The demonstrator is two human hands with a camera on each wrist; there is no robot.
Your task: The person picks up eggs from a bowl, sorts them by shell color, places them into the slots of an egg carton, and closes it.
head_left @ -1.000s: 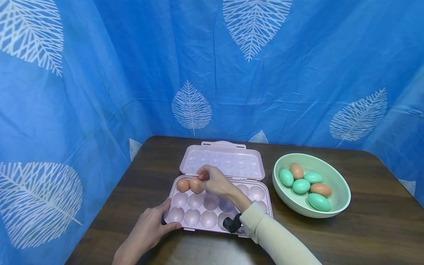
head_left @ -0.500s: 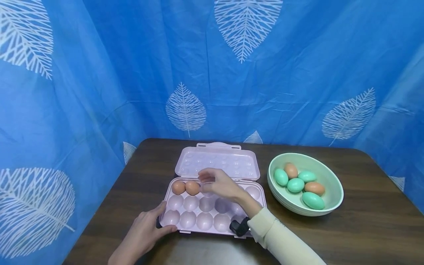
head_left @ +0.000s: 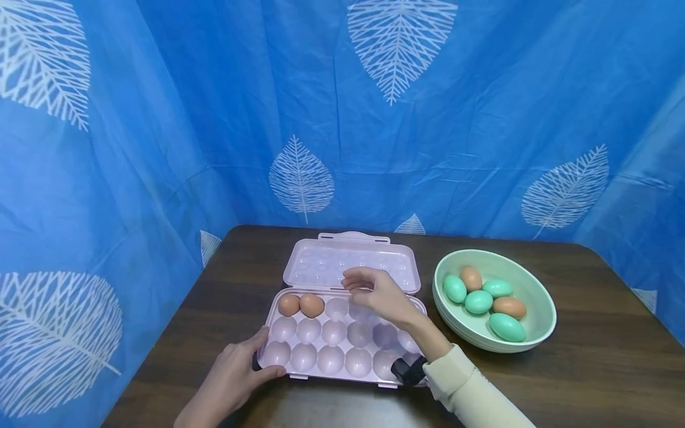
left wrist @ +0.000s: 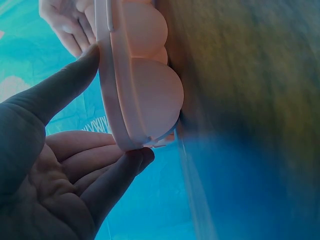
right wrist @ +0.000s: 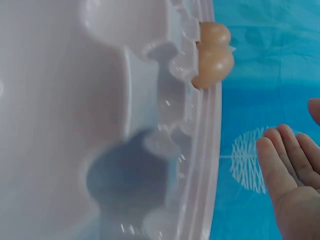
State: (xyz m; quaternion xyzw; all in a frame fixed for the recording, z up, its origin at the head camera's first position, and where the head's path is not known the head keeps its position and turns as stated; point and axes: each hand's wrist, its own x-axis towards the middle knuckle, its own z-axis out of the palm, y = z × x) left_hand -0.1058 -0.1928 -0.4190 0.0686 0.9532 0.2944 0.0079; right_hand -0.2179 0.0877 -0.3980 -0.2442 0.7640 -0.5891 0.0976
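Observation:
A pale pink plastic egg box lies on the table with its lid folded back. Two brown eggs sit side by side in the back row, the left egg in the corner cup and the right egg beside it. My left hand pinches the box's front left corner; in the left wrist view its thumb lies against the rim and the fingers touch the side. Above the back row hovers my right hand, holding nothing, fingers extended in the right wrist view and apart from the eggs.
To the right of the box stands a light green bowl with several green eggs and two brown ones, including an upper brown egg. Dark wooden table surrounds both. A blue leaf-patterned curtain hangs behind and at the left.
My right hand has let go of the second brown egg in its cup and drawn back to the right. The left hand keeps its hold; the head view has shifted slightly.

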